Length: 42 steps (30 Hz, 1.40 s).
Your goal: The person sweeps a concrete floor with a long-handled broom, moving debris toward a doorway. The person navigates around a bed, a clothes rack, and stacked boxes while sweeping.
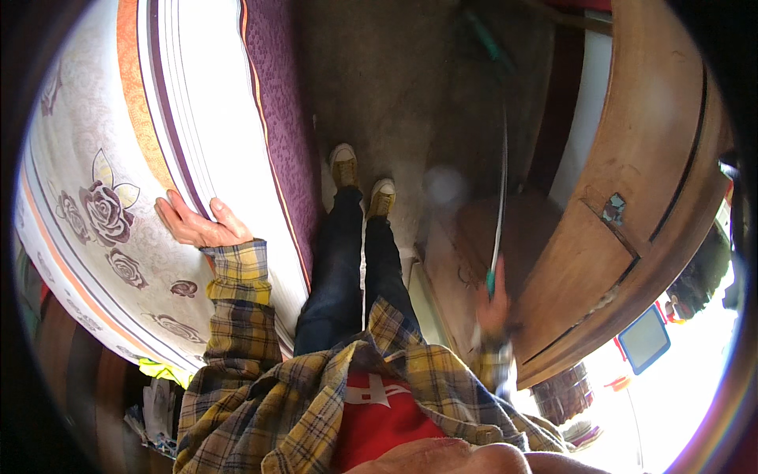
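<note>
The view looks straight down the person's own body: a yellow plaid shirt [260, 395] hangs open over a red top [379, 419], dark jeans [347, 268] run down to a pair of mustard-yellow sneakers [362, 182] planted on a brownish carpet floor [395, 79].

On the left, the left hand [197, 225] lies flat and spread against the face of a big mattress [118, 197], fingers reaching up toward its piped edge. It presses on the fabric rather than closing round anything. The mattress stands tilted on its side, filling the left of the picture, white with purple roses and leaves printed on it, an orange band and purple piping along the border, and a deep purple quilted side panel [276, 95] facing the legs. Its lower edge runs just beside the left leg.

On the right, the right hand [493, 304] is blurred, so detail is poor, but it is clenched round the lower end of a long thin pole [499, 182] with a green grip. The pole rises steeply away toward the top of the picture, where a green section [485, 35] shows over the carpet.

Beside that hand sits wooden furniture [632, 197], warm brown, with a curved edge and a small metal plate [613, 208] on its face. A woven basket [562, 391] and a blue-framed flat object [643, 338] lie in the bright glare at lower right.
</note>
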### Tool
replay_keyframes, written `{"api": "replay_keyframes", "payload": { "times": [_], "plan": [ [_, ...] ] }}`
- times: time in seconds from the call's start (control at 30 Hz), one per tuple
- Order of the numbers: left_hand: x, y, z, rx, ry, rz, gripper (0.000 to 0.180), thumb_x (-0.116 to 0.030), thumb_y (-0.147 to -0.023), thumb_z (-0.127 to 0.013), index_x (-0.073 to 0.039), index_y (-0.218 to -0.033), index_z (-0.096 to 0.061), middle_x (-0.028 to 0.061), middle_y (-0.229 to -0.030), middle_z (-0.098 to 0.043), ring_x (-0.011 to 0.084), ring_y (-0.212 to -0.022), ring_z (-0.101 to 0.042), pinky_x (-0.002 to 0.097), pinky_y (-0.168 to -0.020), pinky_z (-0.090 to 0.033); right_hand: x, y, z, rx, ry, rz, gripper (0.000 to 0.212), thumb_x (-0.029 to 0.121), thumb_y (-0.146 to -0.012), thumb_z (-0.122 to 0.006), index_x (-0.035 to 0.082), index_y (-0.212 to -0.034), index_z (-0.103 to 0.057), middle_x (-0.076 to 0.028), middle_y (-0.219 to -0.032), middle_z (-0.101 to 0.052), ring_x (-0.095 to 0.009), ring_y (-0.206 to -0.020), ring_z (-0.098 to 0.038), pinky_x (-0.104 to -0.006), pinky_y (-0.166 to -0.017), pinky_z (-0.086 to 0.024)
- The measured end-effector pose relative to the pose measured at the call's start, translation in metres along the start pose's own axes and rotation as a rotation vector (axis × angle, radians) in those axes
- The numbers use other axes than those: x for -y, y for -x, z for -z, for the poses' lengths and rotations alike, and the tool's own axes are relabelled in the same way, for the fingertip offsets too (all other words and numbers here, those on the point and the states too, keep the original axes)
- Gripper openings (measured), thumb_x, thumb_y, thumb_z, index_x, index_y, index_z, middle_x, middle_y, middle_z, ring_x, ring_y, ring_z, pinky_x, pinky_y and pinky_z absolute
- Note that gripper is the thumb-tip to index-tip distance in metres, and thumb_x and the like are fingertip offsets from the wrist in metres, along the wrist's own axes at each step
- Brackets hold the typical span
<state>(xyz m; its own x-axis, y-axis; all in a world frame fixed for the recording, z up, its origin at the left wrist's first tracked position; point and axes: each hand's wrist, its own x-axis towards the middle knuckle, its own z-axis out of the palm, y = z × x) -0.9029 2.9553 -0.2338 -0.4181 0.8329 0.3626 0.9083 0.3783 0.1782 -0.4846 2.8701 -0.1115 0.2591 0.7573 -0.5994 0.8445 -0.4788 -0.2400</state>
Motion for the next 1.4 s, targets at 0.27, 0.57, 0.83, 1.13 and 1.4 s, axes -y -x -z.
{"api": "replay_keyframes", "payload": {
  "times": [0.27, 0.57, 0.83, 1.13, 1.4],
  "plan": [
    [-0.001, 0.002, -0.004, -0.019, -0.021, -0.004, 0.057, -0.043, -0.092, -0.035, 0.0, -0.13, -0.038, 0.0235, -0.131, -0.034, 0.0364, -0.123, -0.032, 0.0486, -0.098, -0.026, -0.005, 0.015, -0.095, 0.05, -0.082, 0.106, 0.071, -0.005, -0.076, -0.05, 0.014, -0.14, -0.026, -0.019, -0.086, -0.053, -0.028, -0.067, -0.053, -0.0355, -0.063, -0.044],
    [0.004, 0.009, -0.011, -0.011, 0.048, 0.001, 0.06, -0.045, -0.091, -0.036, -0.001, -0.131, -0.036, 0.0262, -0.133, -0.031, 0.0377, -0.125, -0.028, 0.0517, -0.098, -0.023, 0.002, 0.098, -0.002, 0.18, -0.071, -0.259, 0.056, -0.002, -0.083, -0.048, 0.006, -0.136, -0.034, -0.012, -0.072, -0.054, -0.012, -0.059, -0.052, -0.0244, -0.055, -0.044],
    [0.008, 0.012, -0.011, 0.015, 0.023, 0.01, 0.059, -0.044, -0.091, -0.036, -0.001, -0.132, -0.034, 0.0278, -0.133, -0.03, 0.039, -0.124, -0.028, 0.0533, -0.098, -0.023, -0.123, -0.115, -0.137, -0.238, -0.307, -0.251, 0.053, 0.007, -0.089, -0.044, 0.008, -0.139, -0.027, -0.015, -0.135, -0.039, -0.023, -0.12, -0.043, -0.0293, -0.094, -0.036],
    [0.006, 0.011, -0.011, 0.003, 0.021, 0.028, 0.059, -0.043, -0.09, -0.036, -0.003, -0.133, -0.034, 0.0253, -0.134, -0.031, 0.0377, -0.125, -0.027, 0.0539, -0.099, -0.023, -0.229, -0.066, -0.211, -0.476, -0.712, -0.371, 0.047, 0.02, -0.087, -0.056, 0.013, -0.132, -0.041, 0.0, -0.117, -0.049, -0.014, -0.094, -0.047, -0.0262, -0.081, -0.042],
    [0.007, 0.009, -0.011, 0.001, 0.019, -0.005, 0.059, -0.044, -0.091, -0.034, -0.003, -0.133, -0.033, 0.0275, -0.132, -0.031, 0.0395, -0.124, -0.028, 0.0556, -0.098, -0.022, -0.198, -0.04, -0.234, -0.525, -1.576, -1.044, 0.049, 0.022, -0.081, -0.063, 0.015, -0.125, -0.043, -0.005, -0.111, -0.05, -0.02, -0.096, -0.049, -0.0313, -0.08, -0.044]
  ]
}}
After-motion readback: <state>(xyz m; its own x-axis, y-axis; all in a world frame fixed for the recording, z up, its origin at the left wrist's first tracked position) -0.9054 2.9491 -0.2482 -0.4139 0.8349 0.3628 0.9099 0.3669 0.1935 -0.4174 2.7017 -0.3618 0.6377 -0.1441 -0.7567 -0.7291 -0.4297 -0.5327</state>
